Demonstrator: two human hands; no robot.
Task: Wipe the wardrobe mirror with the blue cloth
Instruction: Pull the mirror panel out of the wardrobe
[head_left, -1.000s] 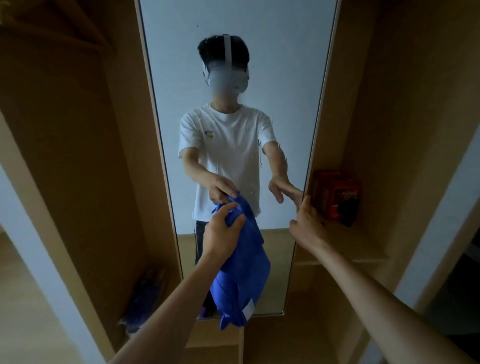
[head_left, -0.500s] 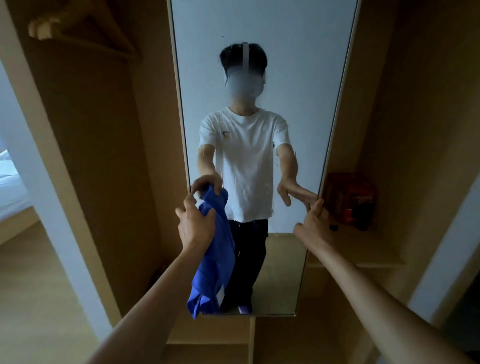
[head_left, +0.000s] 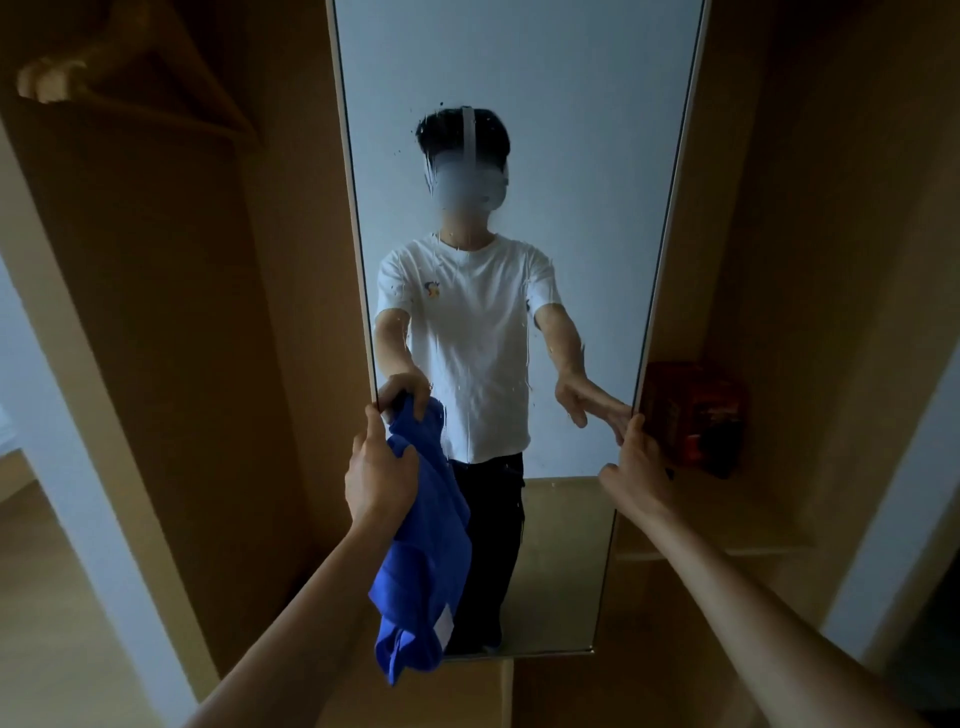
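Observation:
A tall wardrobe mirror (head_left: 571, 130) stands straight ahead, with drops and streaks of liquid on its glass and a person reflected in it. My left hand (head_left: 379, 470) grips the blue cloth (head_left: 426, 561) at the mirror's left edge; the cloth hangs down in front of the lower glass. My right hand (head_left: 636, 467) reaches to the mirror's right edge, fingers extended and touching the frame.
Wooden wardrobe panels (head_left: 171, 322) flank the mirror. A red box (head_left: 693, 415) sits on a shelf (head_left: 727, 525) to the right of the mirror. A wooden hanger (head_left: 104, 67) hangs at the upper left. A white door frame (head_left: 62, 441) rises on the left.
My left hand carried the cloth from the mirror's lower middle to its left edge. The view came closer to the mirror. The right hand stayed on the right edge.

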